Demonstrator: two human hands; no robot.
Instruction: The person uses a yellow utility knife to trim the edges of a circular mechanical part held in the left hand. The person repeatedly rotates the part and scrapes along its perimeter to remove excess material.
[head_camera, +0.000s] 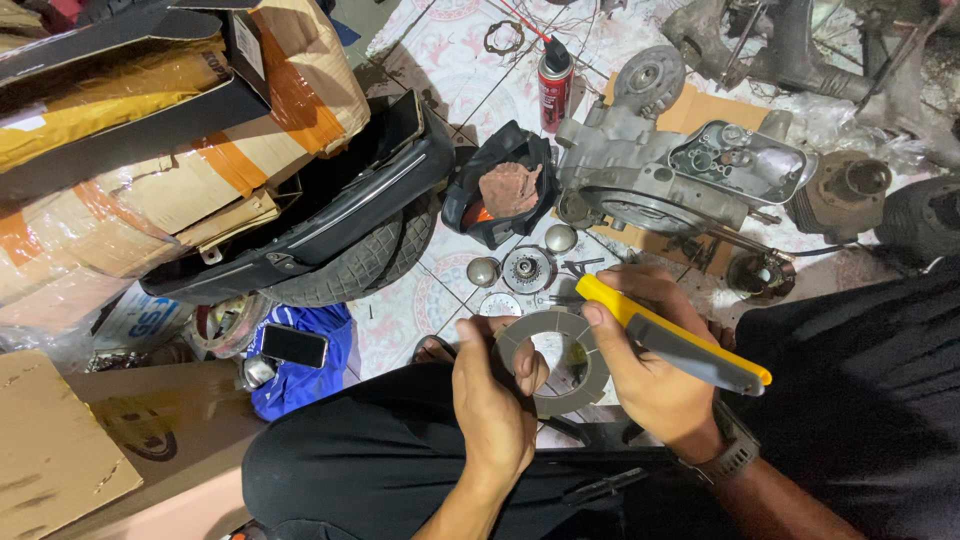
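Low in the middle of the view, just above the person's lap, the left hand (492, 400) is closed around the near edge of a flat grey ring-shaped disc with radial slots (557, 362); the thumb lies over the inner rim and the fingers go behind the ring. At about three o'clock from the ring, the right hand (650, 375) is wrapped fully around a yellow and grey utility knife (672, 335), with the index finger stretched along the yellow back. The front end of the knife meets the upper right edge of the ring; I cannot tell if a blade is pushed out.

It seems the knife works on the face or edge of the ring. To do this well, in my judgement, the ring should be gripped firmly and turned little by little, the tool kept at a flat angle and moved away from the left thumb, which is near the path of the knife.

At twelve o'clock from the hands, on the patterned tiled floor (440, 60), lies a grey metal engine casing (660, 180) on cardboard. A red spray can with black cap (555, 88) stands at eleven o'clock, and small round metal parts (527, 268) lie between casing and hands. A black rubber tyre (365, 265) rests at ten o'clock.
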